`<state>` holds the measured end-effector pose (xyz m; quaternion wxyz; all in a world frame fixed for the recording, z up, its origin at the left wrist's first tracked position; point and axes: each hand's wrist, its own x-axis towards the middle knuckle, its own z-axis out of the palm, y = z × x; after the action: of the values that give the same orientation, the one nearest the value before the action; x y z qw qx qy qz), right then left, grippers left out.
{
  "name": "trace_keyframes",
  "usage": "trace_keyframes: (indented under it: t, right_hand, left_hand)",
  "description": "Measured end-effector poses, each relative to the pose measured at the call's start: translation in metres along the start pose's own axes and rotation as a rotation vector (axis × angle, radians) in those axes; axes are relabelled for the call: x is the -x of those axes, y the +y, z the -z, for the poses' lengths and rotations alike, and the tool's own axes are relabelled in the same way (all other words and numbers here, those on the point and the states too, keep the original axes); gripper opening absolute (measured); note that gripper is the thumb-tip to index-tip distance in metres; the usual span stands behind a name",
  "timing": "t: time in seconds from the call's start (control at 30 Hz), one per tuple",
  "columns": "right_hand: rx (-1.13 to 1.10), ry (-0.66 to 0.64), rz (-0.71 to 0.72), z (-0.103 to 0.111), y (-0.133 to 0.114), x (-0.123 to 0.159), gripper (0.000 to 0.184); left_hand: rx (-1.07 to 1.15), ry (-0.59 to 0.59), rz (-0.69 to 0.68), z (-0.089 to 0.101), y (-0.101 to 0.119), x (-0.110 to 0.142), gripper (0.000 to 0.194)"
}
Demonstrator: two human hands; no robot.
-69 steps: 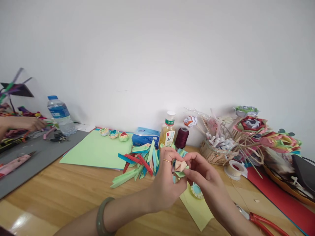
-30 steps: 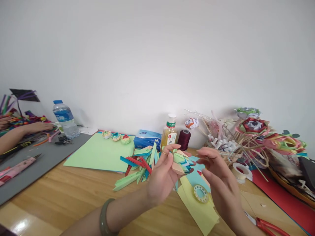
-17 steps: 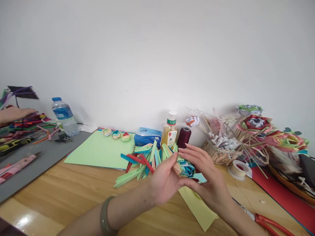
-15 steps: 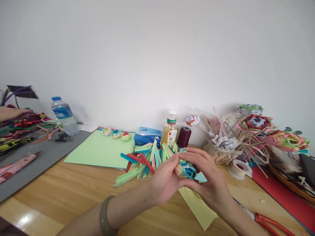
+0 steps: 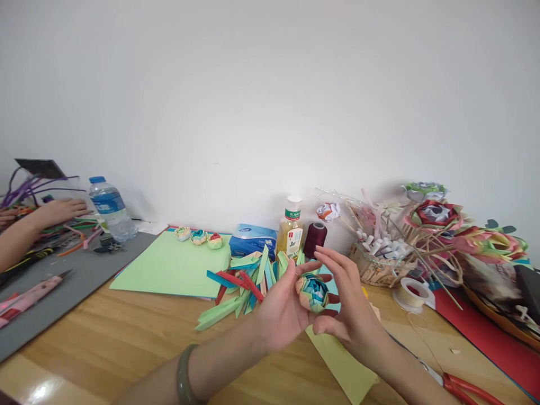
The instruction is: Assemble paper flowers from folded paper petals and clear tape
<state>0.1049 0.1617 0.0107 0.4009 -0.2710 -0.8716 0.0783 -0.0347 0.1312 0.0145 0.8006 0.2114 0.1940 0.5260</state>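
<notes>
A small folded paper flower [image 5: 313,293], teal in the middle with pale green and peach outer petals, rests in my left hand [image 5: 283,306], whose fingers curl behind it. My right hand [image 5: 352,306] is at the flower's right side with fingers apart; whether its fingertips touch the petals I cannot tell. Behind my left hand lies a heap of folded paper strips [image 5: 242,281] in green, blue, red and peach. Under my right hand is a yellow-green paper strip [image 5: 337,360]. Three finished small paper flowers [image 5: 198,237] sit on light green paper sheets [image 5: 164,264].
Red-handled scissors [image 5: 459,388] and a thread spool [image 5: 412,292] lie at right, near a basket [image 5: 379,267] of paper flowers. A tissue pack [image 5: 253,241], drink bottle [image 5: 290,228] and dark thread cone [image 5: 315,239] stand behind. Leftward are a water bottle [image 5: 110,208] and another person's hand [image 5: 63,211].
My right hand has loosened and moved off the flower, which now shows more fully in my left hand. The other person's hand at left has moved further into view.
</notes>
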Motion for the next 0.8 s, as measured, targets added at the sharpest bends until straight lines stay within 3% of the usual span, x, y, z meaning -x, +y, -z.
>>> trace_keyframes:
  t: [0.1,0.33,0.43,0.6,0.8]
  right_hand:
    - [-0.038,-0.025,-0.025,-0.002,0.003,0.004,0.089]
    - [-0.014,-0.044,0.026,-0.01,0.015,0.007,0.087]
    - [0.011,-0.027,0.08,-0.016,0.015,0.008,0.078]
    - [-0.024,-0.017,0.144,-0.021,0.014,0.01,0.057]
    - [-0.115,-0.016,0.069,-0.018,0.003,0.018,0.048]
  left_hand:
    - [0.053,-0.024,0.01,0.007,0.002,-0.004,0.041]
    - [0.126,0.071,0.038,0.011,0.003,-0.006,0.036]
    - [0.143,0.126,0.037,0.01,-0.001,-0.006,0.029]
    - [0.077,0.156,0.057,0.013,-0.005,-0.007,0.029]
    - [-0.207,0.037,0.087,0.026,0.003,0.01,0.037]
